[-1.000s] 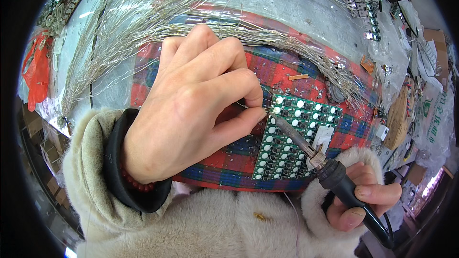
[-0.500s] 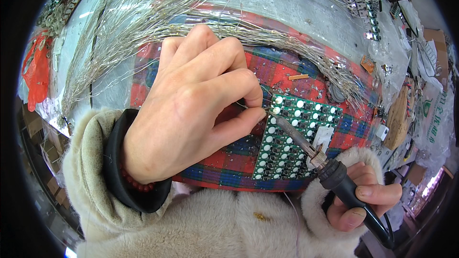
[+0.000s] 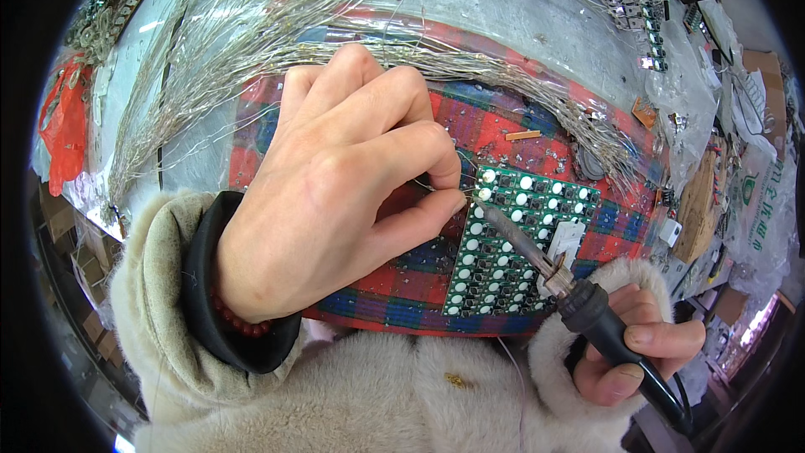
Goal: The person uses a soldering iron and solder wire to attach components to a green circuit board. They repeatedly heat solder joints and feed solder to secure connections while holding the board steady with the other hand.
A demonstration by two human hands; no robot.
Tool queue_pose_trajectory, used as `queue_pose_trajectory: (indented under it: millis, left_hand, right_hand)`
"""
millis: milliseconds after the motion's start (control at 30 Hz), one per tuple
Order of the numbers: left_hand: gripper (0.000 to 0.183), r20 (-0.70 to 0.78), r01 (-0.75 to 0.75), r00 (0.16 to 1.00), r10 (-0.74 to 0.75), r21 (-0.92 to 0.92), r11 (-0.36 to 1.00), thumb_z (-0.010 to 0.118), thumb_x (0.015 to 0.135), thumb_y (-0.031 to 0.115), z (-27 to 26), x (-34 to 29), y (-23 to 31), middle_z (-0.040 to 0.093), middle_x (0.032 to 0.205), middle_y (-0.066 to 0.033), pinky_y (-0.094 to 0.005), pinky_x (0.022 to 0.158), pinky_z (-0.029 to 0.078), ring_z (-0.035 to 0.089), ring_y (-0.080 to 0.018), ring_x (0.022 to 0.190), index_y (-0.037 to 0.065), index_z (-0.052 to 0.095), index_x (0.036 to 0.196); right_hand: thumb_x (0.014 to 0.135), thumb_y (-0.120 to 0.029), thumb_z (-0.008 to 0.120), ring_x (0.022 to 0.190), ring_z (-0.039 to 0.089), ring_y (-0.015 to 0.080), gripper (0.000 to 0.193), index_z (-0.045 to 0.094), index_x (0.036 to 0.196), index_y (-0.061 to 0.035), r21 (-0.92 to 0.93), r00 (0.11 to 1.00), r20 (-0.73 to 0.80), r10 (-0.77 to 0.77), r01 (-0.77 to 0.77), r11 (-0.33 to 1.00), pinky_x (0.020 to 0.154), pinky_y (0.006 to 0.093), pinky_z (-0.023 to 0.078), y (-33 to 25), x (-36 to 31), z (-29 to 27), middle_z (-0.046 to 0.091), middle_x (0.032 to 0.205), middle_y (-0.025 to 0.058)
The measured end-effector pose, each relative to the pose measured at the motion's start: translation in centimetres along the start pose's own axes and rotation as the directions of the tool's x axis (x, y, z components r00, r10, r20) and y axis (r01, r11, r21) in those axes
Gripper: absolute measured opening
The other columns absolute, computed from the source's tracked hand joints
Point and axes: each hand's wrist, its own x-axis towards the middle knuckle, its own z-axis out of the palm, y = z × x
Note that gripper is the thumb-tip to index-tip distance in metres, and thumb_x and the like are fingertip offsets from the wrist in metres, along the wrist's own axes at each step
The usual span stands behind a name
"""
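Note:
A green circuit board (image 3: 503,243) with rows of white round pads lies on a red and blue plaid cloth (image 3: 402,285). My right hand (image 3: 633,344) is closed around the black handle of a soldering iron (image 3: 524,243). Its tip rests at the upper left part of the board, by the left edge. My left hand (image 3: 352,151) is beside that edge, thumb and forefinger pinched together. A thin wire (image 3: 471,189) shows at the fingertips and meets the board near the iron's tip. Its other end is hidden by the hand.
A long bundle of thin silvery wires (image 3: 335,54) arches across the table behind my left hand. Small circuit boards (image 3: 650,33) lie at the far right. At the left hangs a red plastic bag (image 3: 65,130). Clear plastic bags (image 3: 755,201) and a wooden piece (image 3: 698,210) are on the right.

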Motion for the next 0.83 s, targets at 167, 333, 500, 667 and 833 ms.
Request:
queue_pose_trajectory:
  millis: [167, 333, 500, 667, 833]
  left_hand:
    - [0.019, -0.010, -0.009, 1.000, 0.010, 0.028, 1.000, 0.079, 0.064, 0.010, 0.0, 0.0, 0.2, 0.049, 0.081, 0.0006, -0.0349, 0.078, 0.030, 0.044, -0.0207, 0.083, 0.014, 0.065, 0.077]
    - [0.021, -0.030, -0.029, 0.999, 0.032, 0.073, 0.997, 0.079, 0.064, 0.011, -0.2, -0.2, 0.3, 0.051, 0.082, 0.0006, -0.0351, 0.080, 0.030, 0.046, -0.0205, 0.085, 0.014, 0.066, 0.080]
    - [0.023, -0.044, -0.027, 0.998, 0.033, 0.135, 0.990, 0.078, 0.065, 0.011, -0.4, -0.6, 0.7, 0.055, 0.086, -0.0006, -0.0352, 0.082, 0.032, 0.048, -0.0215, 0.085, 0.012, 0.066, 0.085]
    - [0.026, -0.114, 0.007, 0.993, 0.012, 0.164, 0.986, 0.072, 0.069, 0.003, -1.4, -1.9, 1.2, 0.059, 0.090, -0.0062, -0.0335, 0.081, 0.039, 0.052, -0.0231, 0.087, 0.006, 0.066, 0.093]
    - [0.024, -0.213, 0.061, 0.976, -0.037, 0.106, 0.992, 0.067, 0.071, -0.003, -1.8, -4.2, 2.3, 0.060, 0.090, -0.0081, -0.0340, 0.079, 0.041, 0.054, -0.0249, 0.086, 0.003, 0.065, 0.094]
  right_hand:
    - [0.092, -0.044, 0.058, 0.045, 0.037, 0.0091, 0.044, 0.033, 0.093, -0.0073, -0.011, 0.993, -0.114, -0.016, 0.015, 1.000, 0.047, 0.0246, 0.031, 0.1, 0.1, 0.2, 0.039, 0.051, -0.0019]
    - [0.093, -0.041, 0.056, 0.055, 0.044, 0.0119, 0.040, 0.038, 0.101, -0.0070, 0.038, 0.990, -0.128, 0.058, -0.054, 0.998, 0.058, 0.0283, 0.040, -0.2, -0.2, -1.1, 0.043, 0.055, -0.0016]
    - [0.093, -0.040, 0.055, 0.061, 0.046, 0.0137, 0.043, 0.042, 0.112, -0.0033, 0.105, 0.980, -0.181, 0.084, -0.066, 0.992, 0.060, 0.0273, 0.038, 0.1, -1.0, -2.3, 0.046, 0.059, 0.0005]
    - [0.092, -0.041, 0.057, 0.058, 0.044, 0.0114, 0.047, 0.042, 0.114, -0.0026, 0.176, 0.982, -0.172, 0.081, -0.050, 0.983, 0.057, 0.0251, 0.035, 0.2, -1.5, -2.8, 0.047, 0.062, 0.0005]
    - [0.087, -0.039, 0.068, 0.056, 0.051, 0.0118, 0.048, 0.040, 0.104, -0.0033, 0.169, 0.971, -0.198, 0.132, -0.099, 0.981, 0.055, 0.0241, 0.046, -0.1, -1.6, -3.4, 0.053, 0.059, 0.0026]
